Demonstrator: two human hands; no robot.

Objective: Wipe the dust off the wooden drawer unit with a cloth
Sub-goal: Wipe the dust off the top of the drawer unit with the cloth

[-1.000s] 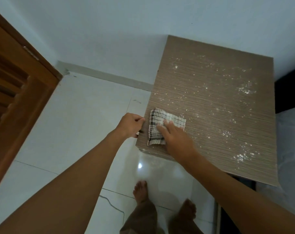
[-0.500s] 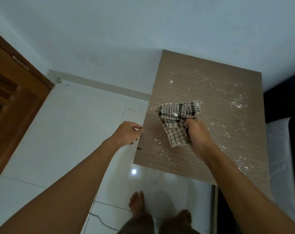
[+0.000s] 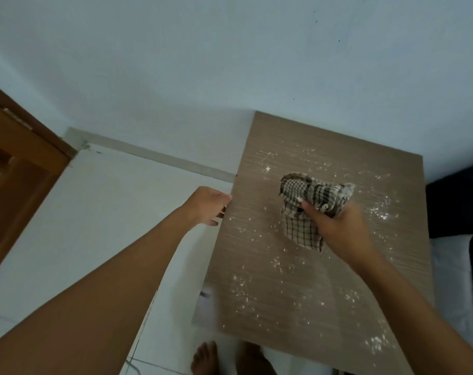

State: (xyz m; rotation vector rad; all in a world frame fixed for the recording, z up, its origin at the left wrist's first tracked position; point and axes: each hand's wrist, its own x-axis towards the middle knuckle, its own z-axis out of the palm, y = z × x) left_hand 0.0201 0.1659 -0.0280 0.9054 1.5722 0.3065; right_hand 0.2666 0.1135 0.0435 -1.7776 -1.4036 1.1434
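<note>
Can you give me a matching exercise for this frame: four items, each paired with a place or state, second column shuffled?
Column 1:
1. checked cloth
2. left hand
3. wooden door
4. white dust

Column 2:
A. at the left edge of the drawer unit top
B. scattered over the drawer unit top
C. bunched in the right hand
D. far left of the view, beside the wall

Pairs: 1-C, 2-A, 3-D, 4-B
</note>
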